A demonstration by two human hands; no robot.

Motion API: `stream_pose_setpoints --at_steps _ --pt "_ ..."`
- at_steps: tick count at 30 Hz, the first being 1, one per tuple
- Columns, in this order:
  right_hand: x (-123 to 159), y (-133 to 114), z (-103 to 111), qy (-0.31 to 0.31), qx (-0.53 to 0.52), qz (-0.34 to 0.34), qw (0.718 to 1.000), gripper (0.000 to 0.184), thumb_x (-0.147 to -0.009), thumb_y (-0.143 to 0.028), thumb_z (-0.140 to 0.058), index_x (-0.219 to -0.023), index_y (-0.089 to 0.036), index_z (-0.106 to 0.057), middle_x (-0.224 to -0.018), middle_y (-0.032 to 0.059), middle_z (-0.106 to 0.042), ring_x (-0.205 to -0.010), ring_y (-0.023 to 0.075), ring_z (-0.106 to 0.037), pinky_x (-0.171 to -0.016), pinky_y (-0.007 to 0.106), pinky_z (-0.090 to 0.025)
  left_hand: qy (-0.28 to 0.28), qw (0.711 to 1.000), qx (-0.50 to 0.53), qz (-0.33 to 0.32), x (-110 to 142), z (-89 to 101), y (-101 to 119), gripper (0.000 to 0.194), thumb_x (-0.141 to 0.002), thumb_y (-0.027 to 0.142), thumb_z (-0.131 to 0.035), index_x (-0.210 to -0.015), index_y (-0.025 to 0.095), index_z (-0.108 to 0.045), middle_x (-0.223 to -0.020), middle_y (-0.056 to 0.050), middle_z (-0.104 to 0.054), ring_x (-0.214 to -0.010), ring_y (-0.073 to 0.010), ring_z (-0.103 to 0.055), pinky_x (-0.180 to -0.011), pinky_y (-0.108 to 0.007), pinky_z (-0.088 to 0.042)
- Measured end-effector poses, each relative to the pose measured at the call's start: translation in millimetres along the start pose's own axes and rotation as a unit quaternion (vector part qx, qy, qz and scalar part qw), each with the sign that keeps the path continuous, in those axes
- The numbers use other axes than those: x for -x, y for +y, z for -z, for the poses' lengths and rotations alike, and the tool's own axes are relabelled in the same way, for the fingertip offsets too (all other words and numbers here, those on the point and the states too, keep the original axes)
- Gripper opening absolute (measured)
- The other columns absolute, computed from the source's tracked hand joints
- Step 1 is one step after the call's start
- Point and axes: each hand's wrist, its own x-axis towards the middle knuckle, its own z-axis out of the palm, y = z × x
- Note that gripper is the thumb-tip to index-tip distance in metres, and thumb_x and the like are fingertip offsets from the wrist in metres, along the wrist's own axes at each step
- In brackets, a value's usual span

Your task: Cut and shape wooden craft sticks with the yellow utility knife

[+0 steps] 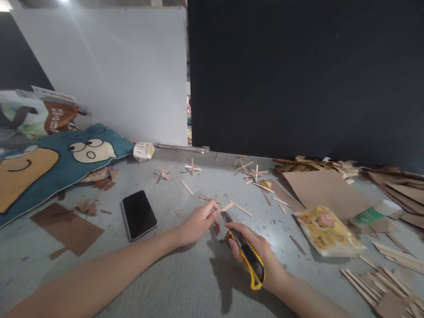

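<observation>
My right hand is closed round a yellow and black utility knife, its tip pointing forward and left. The tip is at a short wooden stick, which my left hand pinches between thumb and fingers. Whether the blade touches the wood I cannot tell. Just beyond lie a loose stick and another stick. Farther back are small crossed-stick pieces, with a second crossed piece to the left.
A black phone lies left of my hands, near brown cardboard and a blue cartoon cushion. To the right are a yellow tissue pack, a paper cup and piled sticks. White and black panels stand behind.
</observation>
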Motion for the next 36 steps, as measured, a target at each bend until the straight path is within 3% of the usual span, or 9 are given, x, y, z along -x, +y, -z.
stream_pose_setpoints --at_steps 5,12,20,29,36 --pt "2.0 3.0 -0.1 -0.017 -0.026 -0.037 0.999 0.029 -0.102 -0.024 -0.053 -0.130 -0.025 -0.056 -0.097 0.0040 -0.076 -0.077 0.0156 -0.075 -0.076 0.028 -0.062 -0.002 0.999 0.050 0.011 -0.3 0.0 -2.4 0.038 -0.106 0.057 -0.041 -0.092 0.022 -0.049 -0.075 -0.001 -0.070 -0.069 -0.0165 -0.062 -0.069 -0.028 -0.043" --pt "-1.2 1.3 2.5 -0.037 -0.052 -0.041 0.997 0.032 -0.101 -0.025 -0.056 -0.133 -0.026 -0.056 -0.104 0.0063 -0.076 -0.085 0.0175 -0.076 -0.079 0.029 -0.061 -0.004 0.994 0.101 0.026 -1.9 0.5 -1.6 0.038 -0.105 0.057 -0.042 -0.093 0.022 -0.048 -0.072 0.000 -0.068 -0.054 -0.0109 -0.041 -0.054 -0.024 -0.033" --pt "-2.5 -0.1 5.7 -0.087 -0.093 -0.063 0.990 0.043 -0.098 -0.027 -0.062 -0.140 -0.027 -0.051 -0.112 0.0072 -0.074 -0.090 0.0182 -0.075 -0.080 0.029 -0.061 0.012 0.992 0.122 0.036 -2.9 0.4 -1.7 0.040 -0.103 0.061 -0.043 -0.100 0.021 -0.049 -0.070 0.002 -0.065 -0.052 -0.0109 -0.042 -0.050 -0.024 -0.033" --pt "-0.9 0.4 6.5 -0.112 -0.114 -0.083 0.984 0.048 -0.101 -0.033 -0.061 -0.147 -0.029 -0.046 -0.116 0.0089 -0.071 -0.098 0.0213 -0.072 -0.090 0.037 -0.059 0.011 0.989 0.149 0.018 -3.0 0.4 -5.4 0.035 -0.105 0.056 -0.042 -0.100 0.021 -0.047 -0.069 0.003 -0.063 -0.053 -0.0105 -0.044 -0.052 -0.024 -0.035" --pt "-0.1 3.2 5.9 -0.131 -0.150 -0.105 0.974 0.050 -0.101 -0.039 -0.062 -0.148 -0.030 -0.045 -0.118 0.0094 -0.069 -0.101 0.0227 -0.070 -0.093 0.039 -0.058 -0.010 0.984 0.180 0.010 -5.1 4.8 -3.9 0.044 -0.099 0.066 -0.048 -0.096 0.022 -0.045 -0.063 0.004 -0.061 -0.049 -0.0104 -0.042 -0.050 -0.024 -0.033"
